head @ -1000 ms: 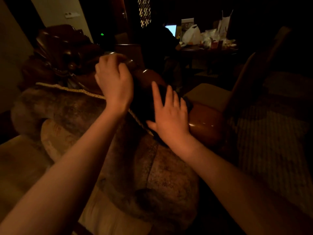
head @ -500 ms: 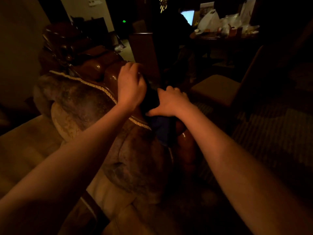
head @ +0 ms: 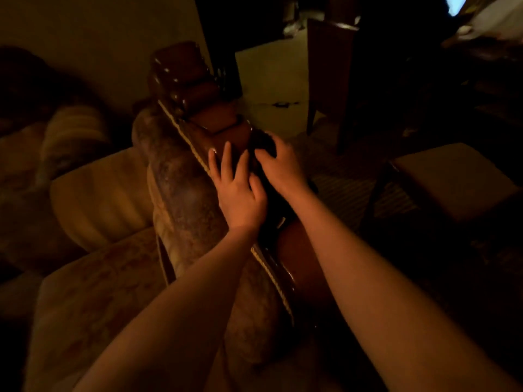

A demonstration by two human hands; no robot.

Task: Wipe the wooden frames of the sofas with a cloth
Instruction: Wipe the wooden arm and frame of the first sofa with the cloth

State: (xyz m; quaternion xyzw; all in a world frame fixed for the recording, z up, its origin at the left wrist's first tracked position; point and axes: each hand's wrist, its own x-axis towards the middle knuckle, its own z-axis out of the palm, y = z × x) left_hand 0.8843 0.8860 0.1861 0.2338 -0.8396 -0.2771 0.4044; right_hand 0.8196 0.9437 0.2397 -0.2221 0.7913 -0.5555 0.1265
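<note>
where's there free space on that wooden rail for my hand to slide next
Crowded where both hands meet: left hand lies flat, right hand curls on the dark cloth. Bare rail runs ahead toward the carved end, bordered by the rope trim. More bare wood shows between the forearms.

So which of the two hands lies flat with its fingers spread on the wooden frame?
The left hand: its fingers lie straight and spread on the wooden frame beside the cord trim. The right hand curls over the dark cloth.
</note>
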